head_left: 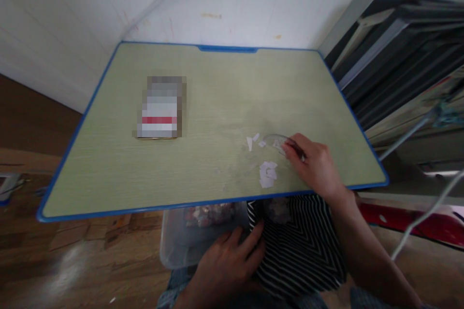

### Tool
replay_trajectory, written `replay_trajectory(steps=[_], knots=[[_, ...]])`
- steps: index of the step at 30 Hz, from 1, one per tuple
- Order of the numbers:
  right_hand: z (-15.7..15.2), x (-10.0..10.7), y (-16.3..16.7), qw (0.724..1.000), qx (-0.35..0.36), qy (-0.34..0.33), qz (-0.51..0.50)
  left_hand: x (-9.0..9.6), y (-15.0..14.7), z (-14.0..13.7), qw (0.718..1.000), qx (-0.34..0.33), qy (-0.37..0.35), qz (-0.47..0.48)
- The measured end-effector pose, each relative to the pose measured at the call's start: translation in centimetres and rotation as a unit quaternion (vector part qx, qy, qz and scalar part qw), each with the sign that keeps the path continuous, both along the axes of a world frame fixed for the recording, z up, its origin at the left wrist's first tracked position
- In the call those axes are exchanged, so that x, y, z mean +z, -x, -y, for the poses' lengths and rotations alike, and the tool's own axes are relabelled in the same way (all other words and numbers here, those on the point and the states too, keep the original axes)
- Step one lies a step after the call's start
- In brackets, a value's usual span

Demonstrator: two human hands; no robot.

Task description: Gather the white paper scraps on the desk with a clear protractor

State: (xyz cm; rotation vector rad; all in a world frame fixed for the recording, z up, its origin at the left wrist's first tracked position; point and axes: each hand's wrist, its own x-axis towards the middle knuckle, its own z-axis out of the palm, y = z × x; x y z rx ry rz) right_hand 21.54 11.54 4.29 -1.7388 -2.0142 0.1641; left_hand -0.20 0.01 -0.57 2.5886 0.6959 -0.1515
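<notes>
My right hand (315, 166) rests on the green table (217, 96) near its front right edge, fingers closed on a small clear curved plastic piece (274, 142). White paper scraps (267, 174) lie just left of that hand, with smaller bits (253, 141) a little farther back. My left hand (226, 260) is below the table's front edge, lying on black-and-white striped cloth (300, 246) next to a clear plastic bin (184, 241); it holds nothing that I can see.
A blurred-out box-like item (161, 106) sits on the table's left half. The table has a blue rim (137, 210). Stacked frames and panels (402, 58) lean at the right. A white cable (427, 212) hangs at right. Wooden floor lies below.
</notes>
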Motion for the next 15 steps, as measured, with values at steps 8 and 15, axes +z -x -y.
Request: replay_trajectory(steps=[8,15], knots=[[-0.04,0.17,0.06,0.999,0.011,-0.017,0.039,0.02,0.05,-0.03,1.0,0.0,0.007,-0.003],[0.26,-0.1,-0.69,0.997,-0.017,-0.032,-0.066,0.03,-0.01,-0.06,1.0,0.001,0.002,0.007]])
